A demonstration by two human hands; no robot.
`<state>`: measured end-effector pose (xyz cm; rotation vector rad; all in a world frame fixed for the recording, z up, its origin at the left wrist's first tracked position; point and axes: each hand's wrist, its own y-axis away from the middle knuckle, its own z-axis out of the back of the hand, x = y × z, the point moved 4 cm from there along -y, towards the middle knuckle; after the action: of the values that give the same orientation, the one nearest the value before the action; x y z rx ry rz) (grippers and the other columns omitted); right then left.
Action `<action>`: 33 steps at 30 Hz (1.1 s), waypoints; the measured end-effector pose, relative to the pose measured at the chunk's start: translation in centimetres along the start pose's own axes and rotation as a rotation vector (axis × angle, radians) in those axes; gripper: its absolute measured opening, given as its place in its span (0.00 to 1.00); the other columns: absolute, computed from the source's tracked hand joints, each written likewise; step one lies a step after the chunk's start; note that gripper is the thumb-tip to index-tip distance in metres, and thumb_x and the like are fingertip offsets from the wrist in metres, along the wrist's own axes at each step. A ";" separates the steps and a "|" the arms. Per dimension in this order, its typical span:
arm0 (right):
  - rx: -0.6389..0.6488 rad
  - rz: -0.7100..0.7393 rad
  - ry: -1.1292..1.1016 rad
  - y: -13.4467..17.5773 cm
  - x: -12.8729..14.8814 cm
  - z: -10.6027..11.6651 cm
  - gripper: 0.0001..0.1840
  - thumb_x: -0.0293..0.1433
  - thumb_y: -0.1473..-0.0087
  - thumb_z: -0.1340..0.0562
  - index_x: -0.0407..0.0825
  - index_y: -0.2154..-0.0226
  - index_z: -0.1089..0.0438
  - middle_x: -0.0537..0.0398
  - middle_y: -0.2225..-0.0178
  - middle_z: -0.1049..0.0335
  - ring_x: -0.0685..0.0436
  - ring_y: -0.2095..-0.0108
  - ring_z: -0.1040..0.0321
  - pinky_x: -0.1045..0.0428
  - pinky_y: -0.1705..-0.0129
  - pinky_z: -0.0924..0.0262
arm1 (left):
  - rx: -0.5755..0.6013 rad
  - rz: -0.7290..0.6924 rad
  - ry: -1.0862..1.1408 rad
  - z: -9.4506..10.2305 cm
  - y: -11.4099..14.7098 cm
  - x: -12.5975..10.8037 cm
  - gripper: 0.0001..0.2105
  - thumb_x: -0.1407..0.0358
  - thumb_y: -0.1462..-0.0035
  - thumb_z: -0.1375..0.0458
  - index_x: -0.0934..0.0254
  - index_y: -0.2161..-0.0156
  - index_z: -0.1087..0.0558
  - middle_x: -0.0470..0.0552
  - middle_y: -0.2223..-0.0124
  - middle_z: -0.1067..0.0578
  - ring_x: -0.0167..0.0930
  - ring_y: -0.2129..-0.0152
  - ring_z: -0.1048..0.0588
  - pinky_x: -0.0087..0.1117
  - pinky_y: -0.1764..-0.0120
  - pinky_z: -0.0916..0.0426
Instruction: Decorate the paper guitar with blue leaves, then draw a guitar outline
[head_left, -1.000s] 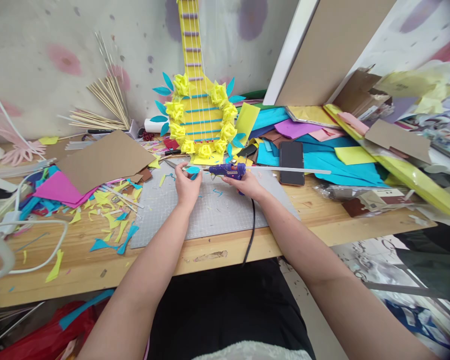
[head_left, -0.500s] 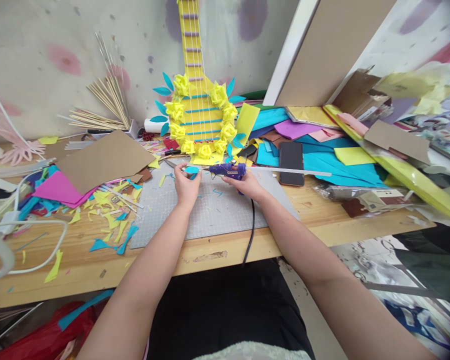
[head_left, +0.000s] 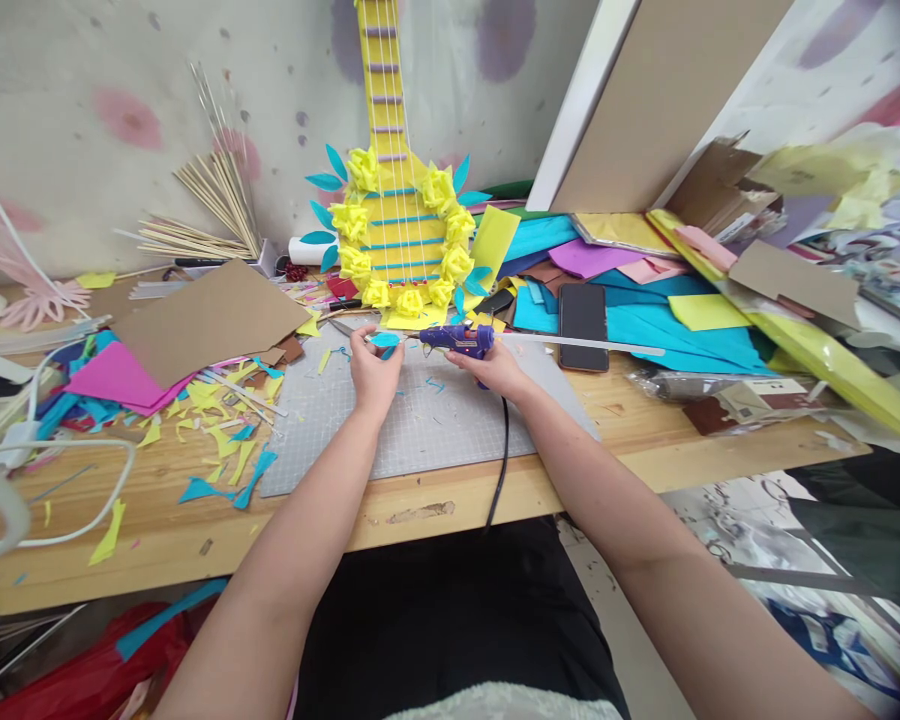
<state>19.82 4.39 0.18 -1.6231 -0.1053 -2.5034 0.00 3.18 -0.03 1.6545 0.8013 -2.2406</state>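
My left hand pinches a small blue paper leaf above the grey cutting mat. My right hand grips a purple hot glue gun, its nozzle pointing left at the leaf. A long clear glue stick sticks out of the gun's back to the right, and its black cord runs down over the table edge. Behind stands a yellow paper guitar ringed with yellow flowers and blue leaves.
A black phone lies on blue paper sheets at the right. Brown cardboard, a pink sheet and paper scraps cover the left. Wooden sticks fan out at the back left. Boards lean at the back right.
The glue gun has shifted a little to the right and away from me. Both hands stay nearly where they were.
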 end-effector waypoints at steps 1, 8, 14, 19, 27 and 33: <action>-0.003 0.007 -0.003 0.0 0.0 0.0 0.22 0.47 0.56 0.36 0.49 0.62 0.29 0.56 0.78 0.35 0.51 0.78 0.41 0.52 0.76 0.41 | -0.001 -0.001 0.003 0.0 0.0 0.0 0.21 0.71 0.59 0.36 0.61 0.58 0.37 0.39 0.78 0.35 0.29 0.75 0.27 0.30 0.69 0.36; 0.016 0.043 -0.015 -0.2 -0.4 -0.2 0.24 0.48 0.57 0.36 0.49 0.61 0.28 0.54 0.76 0.33 0.46 0.72 0.35 0.51 0.72 0.37 | 0.001 0.017 0.038 0.0 0.1 0.1 0.21 0.70 0.58 0.36 0.61 0.58 0.37 0.40 0.76 0.32 0.29 0.74 0.26 0.30 0.68 0.35; 0.023 -0.012 0.011 -0.2 -0.5 -0.1 0.24 0.49 0.58 0.36 0.49 0.63 0.28 0.57 0.79 0.35 0.50 0.78 0.39 0.52 0.76 0.41 | -0.003 0.021 0.043 0.0 0.1 0.0 0.21 0.71 0.58 0.36 0.61 0.58 0.38 0.40 0.76 0.32 0.29 0.75 0.26 0.30 0.68 0.34; 0.030 -0.047 0.039 0.0 -0.3 -0.2 0.23 0.49 0.57 0.36 0.48 0.65 0.28 0.58 0.80 0.36 0.52 0.80 0.42 0.53 0.77 0.43 | 0.006 0.031 0.076 -0.1 0.0 0.1 0.21 0.71 0.59 0.35 0.61 0.59 0.38 0.42 0.74 0.30 0.29 0.75 0.26 0.31 0.67 0.33; -0.037 -0.028 0.012 0.2 0.0 3.6 0.24 0.50 0.59 0.36 0.48 0.67 0.30 0.56 0.78 0.34 0.53 0.82 0.45 0.54 0.80 0.47 | -0.037 0.045 0.155 0.5 -0.6 0.5 0.22 0.69 0.58 0.36 0.61 0.57 0.38 0.44 0.71 0.29 0.28 0.73 0.26 0.29 0.67 0.32; -0.266 -0.156 0.142 0.5 -3.1 11.0 0.26 0.51 0.63 0.34 0.45 0.73 0.30 0.57 0.82 0.38 0.54 0.83 0.46 0.55 0.81 0.49 | -0.156 -0.025 0.142 2.9 -2.8 1.2 0.23 0.68 0.58 0.35 0.61 0.57 0.38 0.45 0.67 0.29 0.27 0.70 0.26 0.30 0.61 0.32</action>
<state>31.01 5.74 1.85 -1.5750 0.1289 -2.8466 -4.09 4.07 0.25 1.7520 1.0088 -2.0353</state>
